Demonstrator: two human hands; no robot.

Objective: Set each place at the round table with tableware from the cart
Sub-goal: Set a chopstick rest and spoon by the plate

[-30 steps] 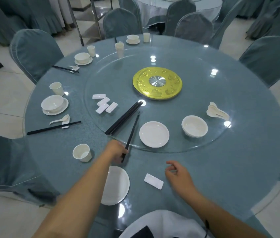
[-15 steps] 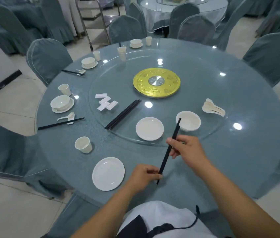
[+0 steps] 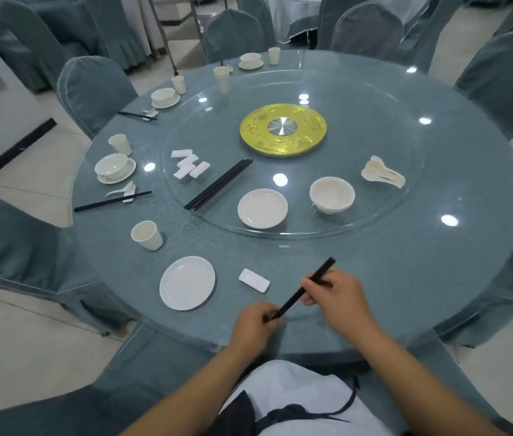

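holding item: pair of slim black chopsticks (image 3: 302, 289), raised over near table edge, right of white rectangular chopstick rest (image 3: 254, 280). left hand (image 3: 256, 324) pinches low end, right hand (image 3: 333, 294) pinches mid-shaft. likely light, stiff, smooth; grip mid-length.

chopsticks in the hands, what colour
Black, clearest in the head view: chopsticks.

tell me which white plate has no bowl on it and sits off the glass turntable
The plate nearest the person, left of the lone chopstick rest; it lies bare on the table.
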